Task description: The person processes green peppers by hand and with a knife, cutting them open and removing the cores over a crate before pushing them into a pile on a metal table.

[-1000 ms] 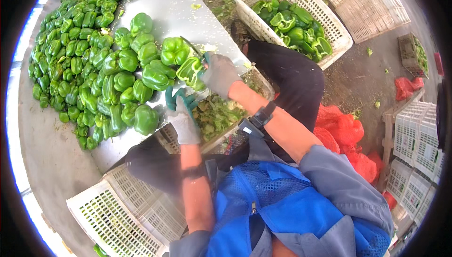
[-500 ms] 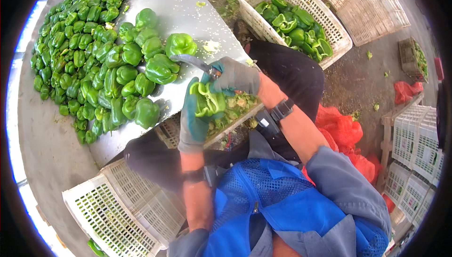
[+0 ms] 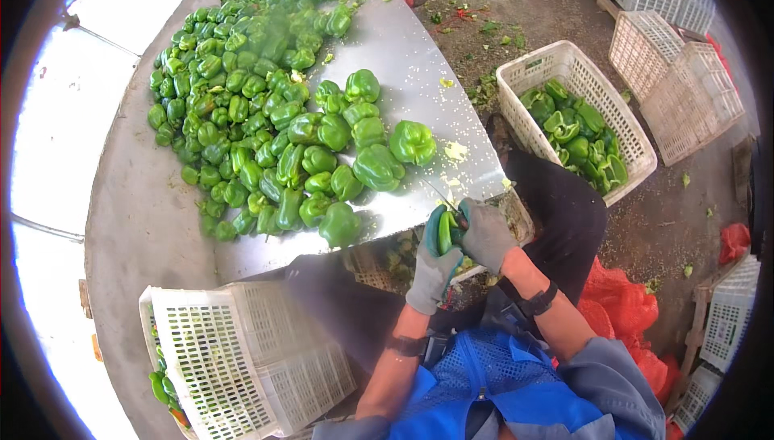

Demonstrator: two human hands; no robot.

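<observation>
My left hand (image 3: 433, 272), in a grey and green glove, is closed around a green bell pepper (image 3: 446, 233). Only part of the pepper shows; fingers cover the rest. My gloved right hand (image 3: 488, 238) grips a knife (image 3: 441, 196), its thin blade pointing up and left past the pepper. Both hands are close together over my lap, just off the metal table's near edge. Beneath them, partly hidden, is a container (image 3: 469, 274) with pepper scraps. Several whole bell peppers (image 3: 377, 167) lie on the table nearest my hands.
A large heap of green peppers (image 3: 242, 133) covers the left of the metal table (image 3: 439, 101). At right, a white crate (image 3: 637, 137) holds cut peppers. Another white crate (image 3: 218, 359) stands at lower left. Red mesh sacks (image 3: 617, 311) lie right of my leg; stacked crates stand beyond.
The view has swung, so the scene sits further right and lower. The opened pepper half is now mostly wrapped in my left fingers, and my right hand with the knife is lower beside it.
</observation>
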